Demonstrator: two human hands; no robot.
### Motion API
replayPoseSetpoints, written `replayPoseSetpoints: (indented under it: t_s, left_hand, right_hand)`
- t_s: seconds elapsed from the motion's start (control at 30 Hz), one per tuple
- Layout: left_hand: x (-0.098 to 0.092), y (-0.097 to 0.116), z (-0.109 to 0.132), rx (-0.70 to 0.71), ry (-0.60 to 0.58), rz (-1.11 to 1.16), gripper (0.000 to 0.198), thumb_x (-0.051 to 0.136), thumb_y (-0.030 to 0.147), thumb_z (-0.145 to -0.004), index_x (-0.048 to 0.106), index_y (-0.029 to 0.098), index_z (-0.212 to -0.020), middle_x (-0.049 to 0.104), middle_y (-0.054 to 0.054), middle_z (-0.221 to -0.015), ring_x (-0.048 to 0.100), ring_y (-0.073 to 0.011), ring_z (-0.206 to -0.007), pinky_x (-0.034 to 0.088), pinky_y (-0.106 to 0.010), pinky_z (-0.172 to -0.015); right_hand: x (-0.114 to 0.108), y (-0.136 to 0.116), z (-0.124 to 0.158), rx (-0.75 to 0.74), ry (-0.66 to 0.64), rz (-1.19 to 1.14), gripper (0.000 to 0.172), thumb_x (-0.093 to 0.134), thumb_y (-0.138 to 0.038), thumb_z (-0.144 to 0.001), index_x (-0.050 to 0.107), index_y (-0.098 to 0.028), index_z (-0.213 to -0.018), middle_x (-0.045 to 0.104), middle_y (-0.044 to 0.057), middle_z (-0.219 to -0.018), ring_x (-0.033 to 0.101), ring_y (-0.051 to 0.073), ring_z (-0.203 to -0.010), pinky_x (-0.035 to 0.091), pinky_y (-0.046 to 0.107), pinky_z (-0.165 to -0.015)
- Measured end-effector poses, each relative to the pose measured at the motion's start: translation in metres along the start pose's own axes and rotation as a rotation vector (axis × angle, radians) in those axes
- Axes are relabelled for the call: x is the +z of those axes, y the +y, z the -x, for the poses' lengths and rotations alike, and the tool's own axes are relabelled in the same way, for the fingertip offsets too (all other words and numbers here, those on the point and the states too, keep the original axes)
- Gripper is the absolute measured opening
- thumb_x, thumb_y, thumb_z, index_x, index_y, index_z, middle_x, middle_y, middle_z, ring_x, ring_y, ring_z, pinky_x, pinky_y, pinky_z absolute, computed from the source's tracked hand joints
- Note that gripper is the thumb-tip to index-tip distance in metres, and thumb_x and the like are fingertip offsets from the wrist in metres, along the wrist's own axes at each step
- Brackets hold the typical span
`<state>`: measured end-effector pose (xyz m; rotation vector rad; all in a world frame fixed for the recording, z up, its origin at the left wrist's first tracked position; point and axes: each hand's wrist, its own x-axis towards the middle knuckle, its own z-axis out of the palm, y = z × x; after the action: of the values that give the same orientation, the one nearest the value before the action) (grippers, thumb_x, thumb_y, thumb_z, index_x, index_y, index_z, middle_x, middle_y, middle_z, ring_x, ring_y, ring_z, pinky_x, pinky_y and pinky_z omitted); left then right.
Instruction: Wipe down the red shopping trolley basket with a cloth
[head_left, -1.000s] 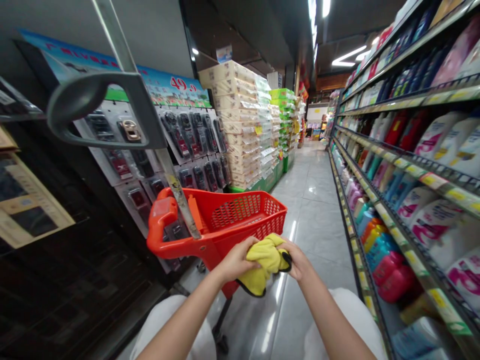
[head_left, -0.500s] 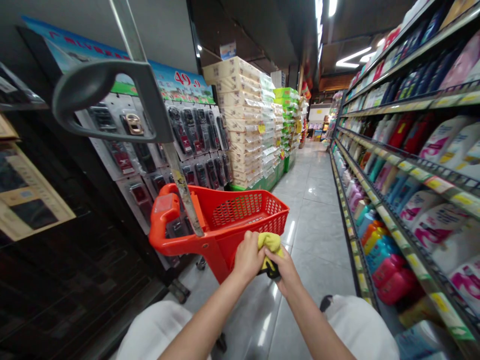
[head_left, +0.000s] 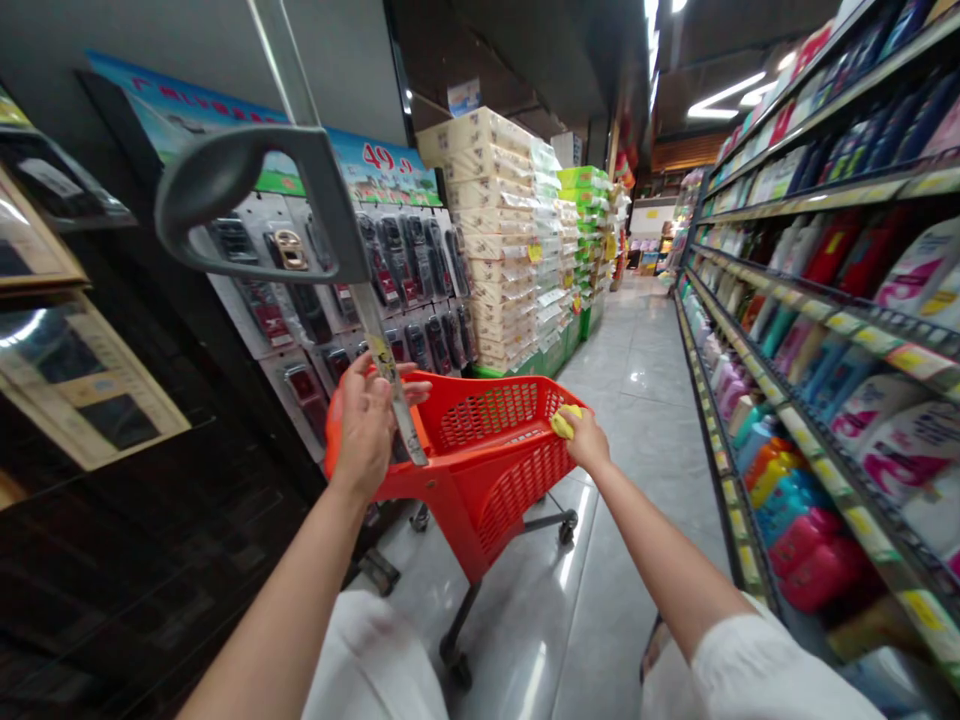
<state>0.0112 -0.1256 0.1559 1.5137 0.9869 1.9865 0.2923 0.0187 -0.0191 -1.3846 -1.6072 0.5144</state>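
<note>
A red plastic shopping cart [head_left: 480,510] with perforated basket sides stands in front of me on wheeled legs. My right hand [head_left: 589,440] is closed around a bunched yellow cloth [head_left: 566,421] at the basket's far right rim. Beside the metal pole [head_left: 405,425] rising from the cart's near end, my left hand [head_left: 364,425] has its fingers spread and grips nothing. Its palm covers part of the red handle [head_left: 336,440]; whether it touches pole or handle I cannot tell. A grey looped grip [head_left: 341,215] is fixed higher up the pole.
Shelves of bottles [head_left: 795,500] line the right side. On the left are a rack of packaged belts [head_left: 420,260] and boxed goods [head_left: 97,380]. Stacked cream packs [head_left: 487,240] stand farther along, beside green packs [head_left: 589,215]. Shiny grey floor tiles [head_left: 637,430] run between them.
My hands have parted from around the yellow cloth. The left moved left to the pole; the right carried the cloth forward to the basket rim. The view shifted slightly left.
</note>
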Motion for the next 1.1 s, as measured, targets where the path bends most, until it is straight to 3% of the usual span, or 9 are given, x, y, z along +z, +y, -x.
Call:
replayPoseSetpoints:
  t_s: [0.13, 0.3, 0.4, 0.5, 0.67, 0.83, 0.93, 1.0, 1.1]
  left_hand:
    - [-0.003, -0.007, -0.012, -0.250, -0.276, 0.375, 0.044, 0.057, 0.057, -0.084, 0.064, 0.017, -0.101, 0.051, 0.004, -0.053, 0.041, -0.0071, -0.039, 0.033, -0.017, -0.039]
    - [-0.008, -0.013, -0.016, -0.401, -0.354, 0.588, 0.039, 0.050, 0.051, -0.091, 0.069, 0.018, -0.096, 0.037, 0.007, -0.044, 0.030, -0.0052, -0.036, 0.023, -0.013, -0.036]
    - [-0.007, -0.011, -0.015, -0.452, -0.363, 0.611, 0.041, 0.046, 0.051, -0.093, 0.070, 0.019, -0.099, 0.037, 0.006, -0.045, 0.032, -0.0059, -0.037, 0.024, -0.014, -0.036]
    - [-0.005, -0.010, -0.012, -0.455, -0.368, 0.582, 0.044, 0.044, 0.055, -0.092, 0.069, 0.020, -0.102, 0.038, 0.006, -0.044, 0.033, -0.0071, -0.037, 0.028, -0.016, -0.038]
    - [0.003, -0.016, -0.007, -0.421, -0.397, 0.606, 0.051, 0.043, 0.059, -0.091, 0.068, 0.016, -0.103, 0.034, 0.008, -0.041, 0.027, -0.0061, -0.033, 0.024, -0.015, -0.036]
    - [0.023, -0.023, -0.007, -0.502, -0.404, 0.652, 0.050, 0.044, 0.059, -0.091, 0.067, 0.016, -0.102, 0.031, 0.009, -0.040, 0.024, -0.0056, -0.032, 0.021, -0.015, -0.035]
    - [0.036, -0.029, -0.010, -0.521, -0.401, 0.677, 0.051, 0.043, 0.060, -0.091, 0.067, 0.016, -0.101, 0.031, 0.009, -0.041, 0.024, -0.0055, -0.033, 0.021, -0.015, -0.035]
    - [0.042, -0.034, -0.013, -0.523, -0.408, 0.685, 0.051, 0.043, 0.060, -0.091, 0.066, 0.016, -0.101, 0.030, 0.009, -0.041, 0.024, -0.0053, -0.033, 0.021, -0.015, -0.035]
    - [0.048, -0.042, -0.020, -0.529, -0.425, 0.692, 0.051, 0.041, 0.059, -0.092, 0.066, 0.016, -0.100, 0.029, 0.010, -0.041, 0.023, -0.0050, -0.033, 0.021, -0.014, -0.035]
  right_hand:
    - [0.022, -0.022, 0.033, -0.122, -0.106, -0.031, 0.060, 0.057, 0.001, -0.062, 0.068, -0.028, -0.114, 0.052, 0.005, -0.124, 0.054, 0.024, -0.107, 0.041, 0.035, -0.095]
    - [0.046, -0.105, 0.075, -0.354, -0.327, 0.013, 0.057, 0.071, -0.031, -0.074, 0.057, -0.029, -0.129, 0.049, 0.008, -0.123, 0.054, 0.023, -0.107, 0.044, 0.035, -0.094]
    - [0.051, -0.135, 0.083, -0.424, -0.355, 0.033, 0.042, 0.056, -0.046, -0.088, 0.058, -0.030, -0.127, 0.051, 0.008, -0.120, 0.055, 0.022, -0.105, 0.044, 0.035, -0.093]
    - [0.042, -0.121, 0.072, -0.415, -0.358, 0.104, 0.033, 0.049, -0.037, -0.093, 0.062, -0.031, -0.123, 0.057, 0.006, -0.118, 0.056, 0.021, -0.106, 0.043, 0.032, -0.091]
    - [0.021, -0.079, 0.042, -0.247, -0.273, 0.238, 0.035, 0.060, -0.021, -0.080, 0.067, -0.028, -0.114, 0.064, 0.005, -0.113, 0.058, 0.021, -0.100, 0.043, 0.031, -0.088]
    - [0.024, -0.119, 0.049, -0.378, -0.369, 0.091, 0.027, 0.060, -0.031, -0.083, 0.070, -0.026, -0.108, 0.068, 0.004, -0.103, 0.060, 0.021, -0.097, 0.043, 0.032, -0.090]
    - [0.031, -0.142, 0.060, -0.485, -0.368, -0.065, 0.035, 0.058, -0.033, -0.085, 0.065, -0.028, -0.119, 0.066, 0.004, -0.111, 0.059, 0.020, -0.103, 0.043, 0.033, -0.093]
    - [0.031, -0.138, 0.059, -0.482, -0.340, -0.107, 0.046, 0.058, -0.030, -0.084, 0.057, -0.028, -0.130, 0.063, 0.004, -0.118, 0.058, 0.020, -0.107, 0.043, 0.034, -0.095]
    - [0.024, -0.108, 0.044, -0.390, -0.300, -0.043, 0.049, 0.059, -0.025, -0.082, 0.056, -0.028, -0.131, 0.063, 0.004, -0.121, 0.058, 0.021, -0.109, 0.042, 0.035, -0.097]
